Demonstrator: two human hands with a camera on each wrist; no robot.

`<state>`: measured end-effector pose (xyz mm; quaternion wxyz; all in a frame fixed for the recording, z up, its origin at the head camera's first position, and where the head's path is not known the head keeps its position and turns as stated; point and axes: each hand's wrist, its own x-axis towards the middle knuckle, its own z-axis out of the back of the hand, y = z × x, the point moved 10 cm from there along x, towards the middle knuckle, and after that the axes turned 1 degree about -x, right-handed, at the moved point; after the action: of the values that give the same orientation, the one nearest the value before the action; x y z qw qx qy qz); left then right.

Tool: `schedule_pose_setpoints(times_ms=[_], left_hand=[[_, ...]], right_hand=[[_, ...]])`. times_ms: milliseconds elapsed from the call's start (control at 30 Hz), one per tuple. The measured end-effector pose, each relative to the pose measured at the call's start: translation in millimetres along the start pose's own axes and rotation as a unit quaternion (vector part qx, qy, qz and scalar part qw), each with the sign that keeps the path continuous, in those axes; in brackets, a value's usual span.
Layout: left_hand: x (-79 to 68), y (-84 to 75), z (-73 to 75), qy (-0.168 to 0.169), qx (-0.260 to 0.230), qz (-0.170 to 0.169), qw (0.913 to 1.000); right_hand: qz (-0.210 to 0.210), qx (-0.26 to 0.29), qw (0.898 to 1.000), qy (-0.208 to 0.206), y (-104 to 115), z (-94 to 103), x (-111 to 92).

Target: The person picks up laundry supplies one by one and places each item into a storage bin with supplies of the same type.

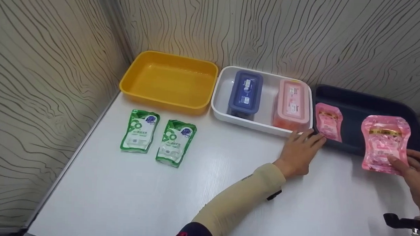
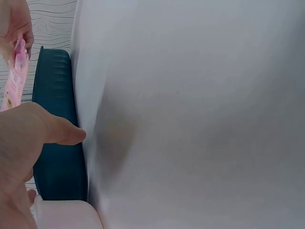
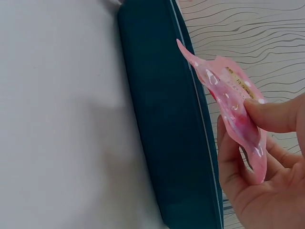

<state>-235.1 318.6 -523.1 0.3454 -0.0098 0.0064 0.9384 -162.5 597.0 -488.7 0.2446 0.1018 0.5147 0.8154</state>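
My right hand pinches a shiny pink pouch by its lower edge, thumb on the printed front. The pouch overlaps the front of the dark blue tray in the head view; in the right wrist view the pouch is seen nearly edge-on above that tray's side. Another pink pouch lies inside the tray at its left end. My left hand has its fingers spread at the front rims where the white tray and the dark tray meet, fingertips close to the lying pouch.
The white tray holds a blue-lidded box and a pink-lidded box. Left of it stands a yellow tray. In front of that lie two green-and-white pouches, one left and one right. A patterned wall rises behind the trays.
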Motion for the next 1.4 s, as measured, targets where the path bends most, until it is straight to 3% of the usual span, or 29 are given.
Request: schedule_pose_setpoints(times_ms=[433,667,867,1200,1400], left_hand=[[-2.3,-2.0,1.1,-0.011,0.003,-0.007,0.9999],[-1.2,-2.0,-0.4,-0.011,0.010,-0.006,0.9999],[-1.0,-1.5,-0.2,-0.013,0.015,-0.007,0.9998],[-1.6,-1.9,0.2,-0.011,0.007,-0.005,0.9999],[-1.8,-2.2,-0.3,-0.009,0.006,-0.005,0.9999]], right_hand=[[-0.031,0.004,0.999,-0.021,-1,4.7,15],[-0.078,0.139,0.987,-0.002,-12,-3.2,21],[-0.083,0.179,0.980,-0.004,-12,-4.1,27],[-0.092,0.202,0.975,0.000,-9,-5.3,33],[-0.098,0.157,0.983,-0.002,-7,-9.1,40]])
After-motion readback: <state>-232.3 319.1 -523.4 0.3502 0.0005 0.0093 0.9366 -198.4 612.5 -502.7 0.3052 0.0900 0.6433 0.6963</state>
